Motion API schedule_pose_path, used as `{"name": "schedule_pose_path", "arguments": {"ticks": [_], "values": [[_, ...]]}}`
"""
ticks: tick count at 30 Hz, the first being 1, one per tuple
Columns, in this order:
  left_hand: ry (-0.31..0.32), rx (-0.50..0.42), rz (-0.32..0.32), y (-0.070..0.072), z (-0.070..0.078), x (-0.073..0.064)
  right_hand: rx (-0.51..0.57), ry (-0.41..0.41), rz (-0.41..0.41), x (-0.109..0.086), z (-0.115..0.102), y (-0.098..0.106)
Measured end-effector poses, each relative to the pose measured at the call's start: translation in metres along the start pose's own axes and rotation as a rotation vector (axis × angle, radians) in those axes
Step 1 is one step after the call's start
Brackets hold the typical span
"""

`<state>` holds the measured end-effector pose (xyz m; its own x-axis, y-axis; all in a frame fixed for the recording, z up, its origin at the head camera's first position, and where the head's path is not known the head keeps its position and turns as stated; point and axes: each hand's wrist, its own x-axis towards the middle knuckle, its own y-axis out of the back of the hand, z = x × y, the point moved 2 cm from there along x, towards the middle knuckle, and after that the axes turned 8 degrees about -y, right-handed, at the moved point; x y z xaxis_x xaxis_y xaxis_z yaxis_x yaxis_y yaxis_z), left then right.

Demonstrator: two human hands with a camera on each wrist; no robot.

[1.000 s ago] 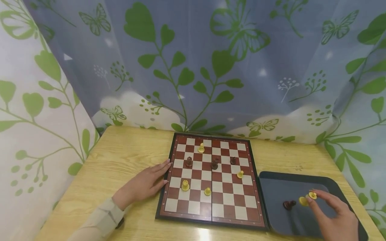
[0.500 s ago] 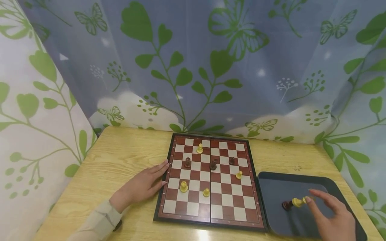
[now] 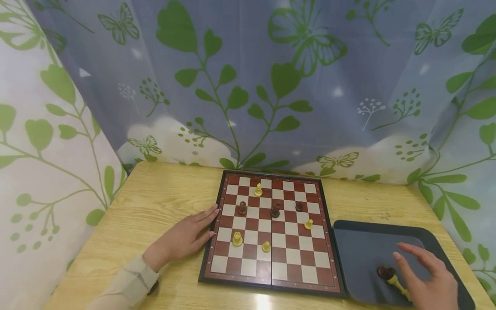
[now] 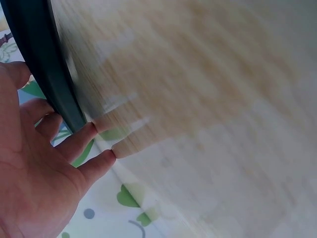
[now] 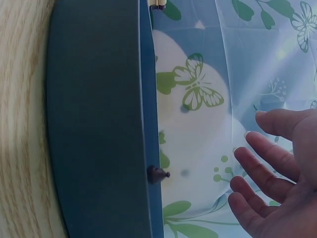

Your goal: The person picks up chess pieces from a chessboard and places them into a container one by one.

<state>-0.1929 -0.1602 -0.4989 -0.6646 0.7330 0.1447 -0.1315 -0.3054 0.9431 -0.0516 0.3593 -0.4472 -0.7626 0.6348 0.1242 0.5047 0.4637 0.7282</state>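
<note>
My left hand (image 3: 184,237) rests its straight fingers on the left edge of the folding chessboard (image 3: 300,286). In the left wrist view, the fingers of the left hand (image 4: 44,163) touch the board's dark side (image 4: 44,59). My right hand (image 3: 434,275) hovers over the dark tray (image 3: 372,226), thumb and fingers apart, holding nothing. Below its fingertips a dark chess piece (image 3: 385,272) and a yellow chess piece (image 3: 399,286) lie against each other, the yellow one partly hidden by the thumb. The right wrist view shows the right hand (image 5: 277,173) with spread fingers beside the tray (image 5: 99,119).
Yellow pieces stand on the board, among them a queen (image 3: 237,239), a bishop (image 3: 258,189) and a pawn (image 3: 308,224). Dark pieces (image 3: 275,210) stand there too. The tray adjoins the board's right side on the wooden table (image 3: 162,193). A patterned curtain (image 3: 248,86) closes the back.
My right hand has let go of the yellow chess piece, which now lies in the tray. The dark piece there has shifted right and slightly nearer. The left hand has stayed put.
</note>
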Motion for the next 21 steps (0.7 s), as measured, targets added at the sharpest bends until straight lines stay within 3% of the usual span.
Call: {"name": "schedule_pose_path", "arguments": {"ticks": [21], "values": [[-0.017,0.012,0.012,-0.001,-0.001,-0.001,0.028,0.182,-0.095,-0.013,-0.028,-0.022]]}}
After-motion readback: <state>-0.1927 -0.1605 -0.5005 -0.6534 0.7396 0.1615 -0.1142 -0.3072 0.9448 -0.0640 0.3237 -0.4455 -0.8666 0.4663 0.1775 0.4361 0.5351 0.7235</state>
